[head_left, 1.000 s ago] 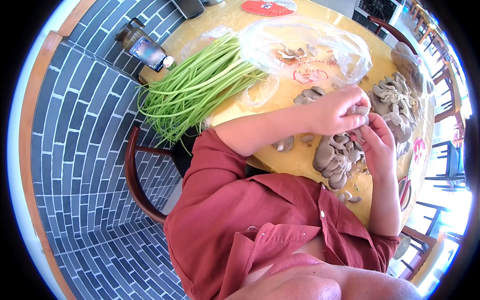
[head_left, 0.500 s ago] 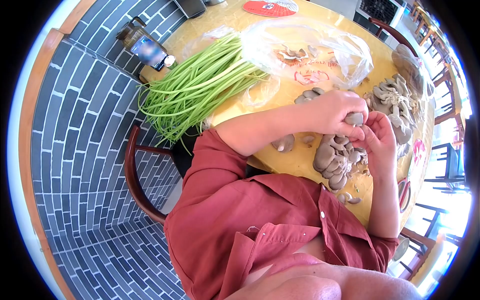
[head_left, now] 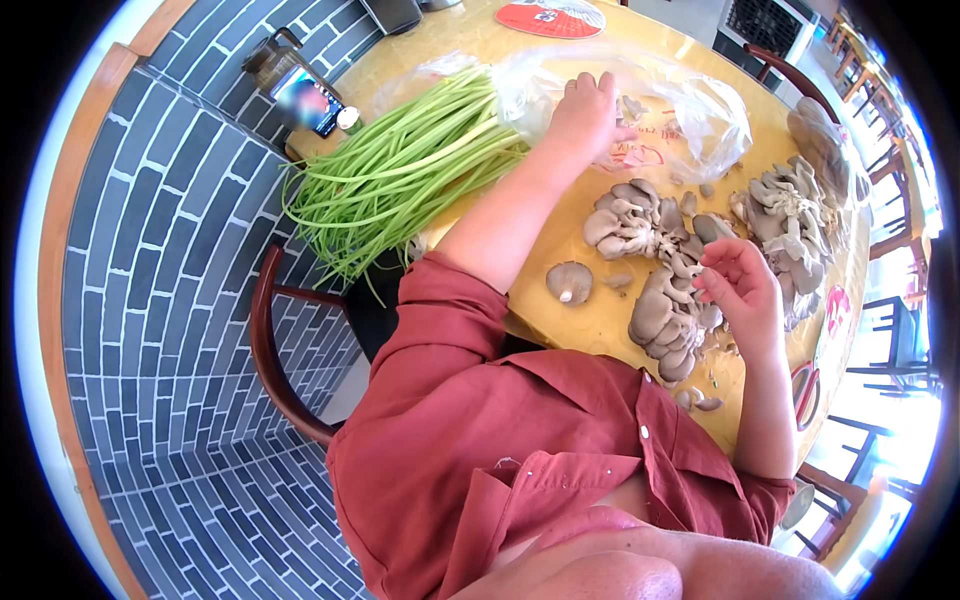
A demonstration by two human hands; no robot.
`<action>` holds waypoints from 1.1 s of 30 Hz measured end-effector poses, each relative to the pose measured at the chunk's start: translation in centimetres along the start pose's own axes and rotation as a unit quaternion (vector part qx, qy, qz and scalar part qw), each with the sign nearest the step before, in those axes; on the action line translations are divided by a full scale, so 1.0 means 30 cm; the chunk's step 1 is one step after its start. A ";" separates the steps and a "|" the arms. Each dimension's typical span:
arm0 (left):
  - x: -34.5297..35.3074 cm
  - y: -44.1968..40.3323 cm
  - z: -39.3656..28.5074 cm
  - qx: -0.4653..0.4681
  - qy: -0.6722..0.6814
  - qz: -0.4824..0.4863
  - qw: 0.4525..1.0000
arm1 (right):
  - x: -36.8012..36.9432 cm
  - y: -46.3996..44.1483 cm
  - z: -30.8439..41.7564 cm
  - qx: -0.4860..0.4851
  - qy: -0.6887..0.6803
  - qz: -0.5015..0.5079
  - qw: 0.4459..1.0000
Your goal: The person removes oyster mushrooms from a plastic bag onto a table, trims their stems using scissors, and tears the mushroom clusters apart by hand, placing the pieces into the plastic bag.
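Observation:
My left hand [head_left: 588,118] reaches over the clear plastic bag [head_left: 725,120], fingers spread and apart. Small mushroom pieces [head_left: 634,108] lie at the bag beside the fingers. Nearer my body, my right hand [head_left: 745,290] is half curled, its thumb and fingertips close together; whatever is between them is too small to make out. Those fingertips are by a cluster of grey oyster mushrooms [head_left: 665,318]. Another cluster [head_left: 632,220] sits just beyond it, and a single mushroom cap [head_left: 569,283] lies to the left with its pale stem up.
A larger mushroom heap [head_left: 790,215] and a bagged bundle [head_left: 828,145] occupy the right side. Long green stalks [head_left: 400,170] lie at left, near a phone [head_left: 307,100] leaning on a dark jug [head_left: 270,62]. Red-handled scissors [head_left: 804,392] rest at the table's right edge.
My left hand has left my right hand and moved forward over the plastic bag, its fingers now opened. The mushroom clusters it covered show now. My right hand stays near its earlier place.

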State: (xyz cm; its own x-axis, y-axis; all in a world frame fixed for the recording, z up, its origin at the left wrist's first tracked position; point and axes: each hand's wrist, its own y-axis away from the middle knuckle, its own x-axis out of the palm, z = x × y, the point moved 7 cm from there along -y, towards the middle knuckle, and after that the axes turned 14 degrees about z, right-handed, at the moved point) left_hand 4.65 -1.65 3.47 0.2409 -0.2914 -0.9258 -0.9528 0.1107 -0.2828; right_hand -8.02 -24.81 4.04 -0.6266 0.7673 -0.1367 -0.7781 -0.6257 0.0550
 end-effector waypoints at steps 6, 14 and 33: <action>0.036 0.027 -0.044 0.095 -0.125 -0.089 0.984 | 0.002 0.003 0.088 -0.046 0.325 -0.051 0.943; -0.027 0.190 -0.369 0.419 0.195 0.182 0.868 | 0.041 -0.009 0.110 -0.113 0.552 -0.048 0.825; 0.014 0.229 -0.412 0.352 0.255 0.285 0.855 | -0.074 -0.008 0.051 0.009 0.496 -0.139 0.857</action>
State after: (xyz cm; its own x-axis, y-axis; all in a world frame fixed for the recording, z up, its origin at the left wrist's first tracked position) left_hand -4.10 -12.76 4.25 -0.5079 -0.3558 -0.7845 -0.4987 0.8640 -0.0691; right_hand -6.50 -26.16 5.84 -0.0785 0.3835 -0.9202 -0.8980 -0.4281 -0.1018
